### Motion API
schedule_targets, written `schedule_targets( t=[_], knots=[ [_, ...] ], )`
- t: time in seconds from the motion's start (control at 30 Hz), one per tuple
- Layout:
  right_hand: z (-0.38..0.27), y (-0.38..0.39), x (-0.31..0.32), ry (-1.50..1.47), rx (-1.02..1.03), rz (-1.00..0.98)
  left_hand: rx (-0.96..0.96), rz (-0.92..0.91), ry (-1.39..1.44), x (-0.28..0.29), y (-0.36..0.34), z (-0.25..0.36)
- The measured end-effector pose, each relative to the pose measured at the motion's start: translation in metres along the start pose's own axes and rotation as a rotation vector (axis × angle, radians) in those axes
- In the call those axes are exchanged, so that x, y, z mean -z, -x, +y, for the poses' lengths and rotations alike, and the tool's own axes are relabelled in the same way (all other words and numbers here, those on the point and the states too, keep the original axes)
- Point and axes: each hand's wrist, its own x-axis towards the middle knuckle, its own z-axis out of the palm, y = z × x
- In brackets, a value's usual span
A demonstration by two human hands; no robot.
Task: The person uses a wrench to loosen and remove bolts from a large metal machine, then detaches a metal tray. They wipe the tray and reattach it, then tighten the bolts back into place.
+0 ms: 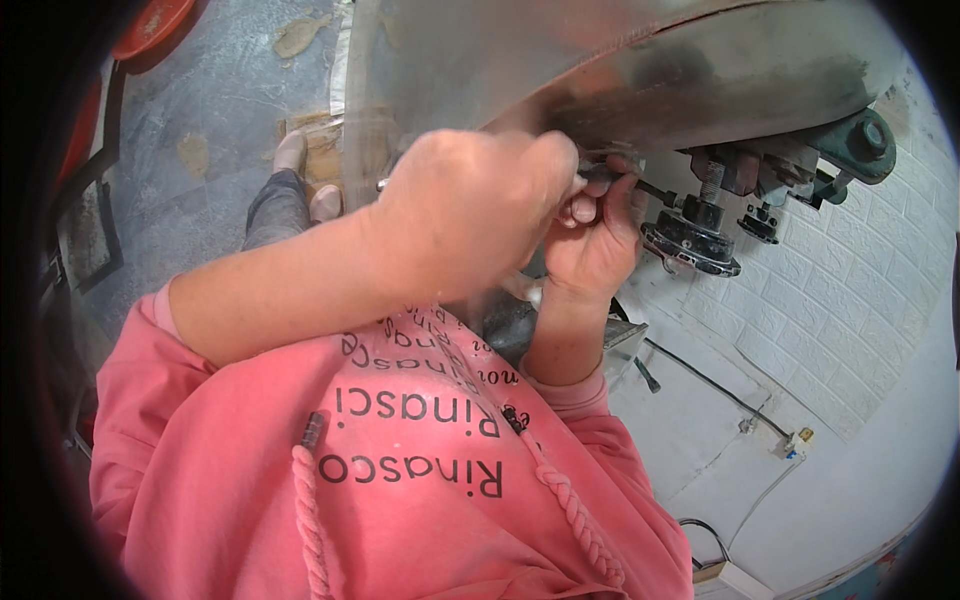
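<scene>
My left hand (470,200), blurred, is closed in a fist just left of my right hand, with what it holds hidden. My right hand (595,240) has its fingers curled round a small dark piece, partly hidden, at a slim dark rod (655,190). Both hands are beneath the lower edge of a large curved grey metal body (700,75). The rod reaches toward a black round fitting (690,245) on a threaded bolt, right of my right hand. A green metal bracket (855,145) and a smaller black fitting (758,225) sit farther right.
A white brick-patterned wall (840,310) on the right has a cable (720,390) below it. Red basins (150,25) lie at the upper left. My feet (290,150) are by a wooden board (330,135) on the grey floor (200,90).
</scene>
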Motion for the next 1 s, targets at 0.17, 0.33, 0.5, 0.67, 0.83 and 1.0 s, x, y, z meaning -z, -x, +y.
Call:
schedule_targets(
  t=[0.17,0.33,0.5,0.67,0.83,1.0],
  knots=[
    [-0.017,-0.002,0.013,0.293,0.057,-0.03,0.141,-0.158,0.216,-0.006,0.012,0.019],
    [-0.02,0.0,0.012,0.344,0.102,0.019,0.564,-0.478,0.647,-0.003,0.004,0.023],
    [-0.012,0.02,0.007,-0.134,-0.17,0.025,0.998,-0.791,1.317,0.004,-0.006,0.018],
    [-0.01,0.029,0.011,-0.23,-0.287,-0.1,0.971,-0.937,1.169,-0.024,-0.008,0.022],
    [-0.042,0.031,0.02,0.008,-0.37,-0.106,0.784,-0.905,0.91,-0.055,-0.004,0.033],
    [-0.076,0.015,0.036,0.227,-0.541,-0.066,0.433,-0.798,0.387,-0.045,-0.001,0.021]
  ],
)
